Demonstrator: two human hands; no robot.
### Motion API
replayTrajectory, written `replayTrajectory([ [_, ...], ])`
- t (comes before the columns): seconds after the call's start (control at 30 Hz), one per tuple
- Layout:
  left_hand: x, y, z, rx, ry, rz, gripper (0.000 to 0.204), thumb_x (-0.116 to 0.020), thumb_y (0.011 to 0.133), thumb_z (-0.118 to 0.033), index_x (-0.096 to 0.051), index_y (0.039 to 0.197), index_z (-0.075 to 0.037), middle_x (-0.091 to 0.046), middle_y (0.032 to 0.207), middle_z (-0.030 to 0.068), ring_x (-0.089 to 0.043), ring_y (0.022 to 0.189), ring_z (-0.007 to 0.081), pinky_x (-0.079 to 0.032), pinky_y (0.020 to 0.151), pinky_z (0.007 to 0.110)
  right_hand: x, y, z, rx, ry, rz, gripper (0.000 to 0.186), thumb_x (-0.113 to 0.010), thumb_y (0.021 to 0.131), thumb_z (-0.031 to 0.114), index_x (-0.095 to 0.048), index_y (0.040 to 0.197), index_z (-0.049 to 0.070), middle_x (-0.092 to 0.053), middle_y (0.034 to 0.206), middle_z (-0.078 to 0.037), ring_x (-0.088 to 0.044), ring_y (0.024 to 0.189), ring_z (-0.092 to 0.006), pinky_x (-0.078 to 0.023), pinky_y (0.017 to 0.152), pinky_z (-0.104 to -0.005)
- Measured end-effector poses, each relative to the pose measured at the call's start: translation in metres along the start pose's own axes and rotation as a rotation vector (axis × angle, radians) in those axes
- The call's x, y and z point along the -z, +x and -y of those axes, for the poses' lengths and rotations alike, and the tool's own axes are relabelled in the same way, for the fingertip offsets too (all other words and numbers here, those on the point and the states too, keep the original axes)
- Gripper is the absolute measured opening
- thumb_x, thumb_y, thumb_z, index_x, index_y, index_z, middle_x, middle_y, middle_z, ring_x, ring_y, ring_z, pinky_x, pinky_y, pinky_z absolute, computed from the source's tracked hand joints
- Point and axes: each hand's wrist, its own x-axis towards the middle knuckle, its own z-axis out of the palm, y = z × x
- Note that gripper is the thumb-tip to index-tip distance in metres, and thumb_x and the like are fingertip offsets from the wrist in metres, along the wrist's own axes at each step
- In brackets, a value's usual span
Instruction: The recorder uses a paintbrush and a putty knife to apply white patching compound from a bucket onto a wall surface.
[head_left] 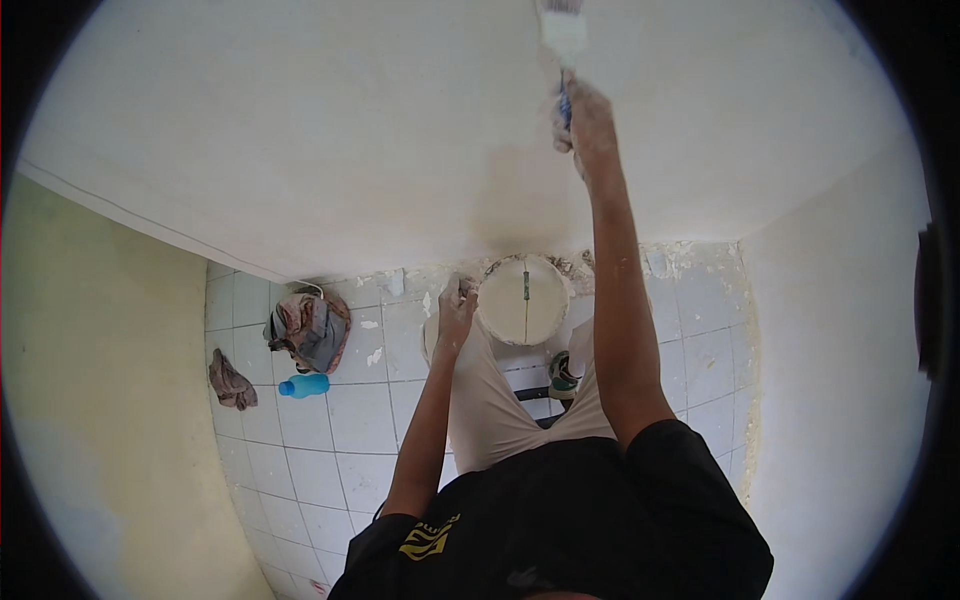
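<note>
My right hand (585, 125) grips the blue handle of a wide paintbrush (565, 35), raised against the pale wall (350, 120) at the top of the view. A round bucket (550, 300) of cream-coloured paint sits below, between my knees, with a thin green-handled tool (526, 285) lying across its top. Just left of the bucket, my left hand (457, 305) has curled fingers; whether they hold anything is hard to make out.
Dark rungs (532, 393) show beneath my legs. Left on the tiled floor (360, 420) are a bundle of cloth (310, 330), a crumpled rag (232, 385) and a blue bottle (303, 386). Walls (110, 380) flank both sides. Flaking white patches line the floor's far edge.
</note>
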Motion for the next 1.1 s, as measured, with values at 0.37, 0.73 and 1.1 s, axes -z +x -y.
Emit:
replayTrajectory([
  [0.37,0.003,-0.001,-0.005,0.041,-0.079,-0.059,0.013,-0.044,0.081,0.0,-0.05,0.093,-0.001,-0.049,0.072,0.001,-0.045,0.06,0.0076,-0.039,0.054,0.023,0.009,-0.041,-0.027,-0.334,-0.171,-0.099,0.031,-0.052,0.092,0.031,-0.054,0.085,0.001,-0.043,0.053,0.0,-0.035,0.037,-0.0087,-0.028,0.033,-0.0254],
  [0.73,0.003,-0.001,-0.003,-0.033,-0.085,-0.11,0.007,-0.047,0.085,-0.004,-0.05,0.09,-0.002,-0.047,0.068,0.0007,-0.044,0.058,0.0079,-0.038,0.054,0.023,-0.019,-0.006,0.049,0.597,-0.608,-0.35,0.026,-0.051,0.092,0.021,-0.059,0.096,-0.004,-0.051,0.058,-0.007,-0.046,0.045,-0.0147,-0.04,0.042,-0.0294],
  [1.1,0.0,0.002,-0.003,0.023,-0.046,-0.081,0.006,-0.047,0.087,-0.005,-0.053,0.088,-0.002,-0.048,0.065,0.0002,-0.045,0.058,0.0076,-0.039,0.054,0.023,0.006,0.027,-0.041,-0.007,-0.125,-0.158,0.025,-0.058,0.089,0.023,-0.063,0.082,-0.001,-0.059,0.06,-0.007,-0.054,0.046,-0.0104,-0.043,0.043,-0.023],
])
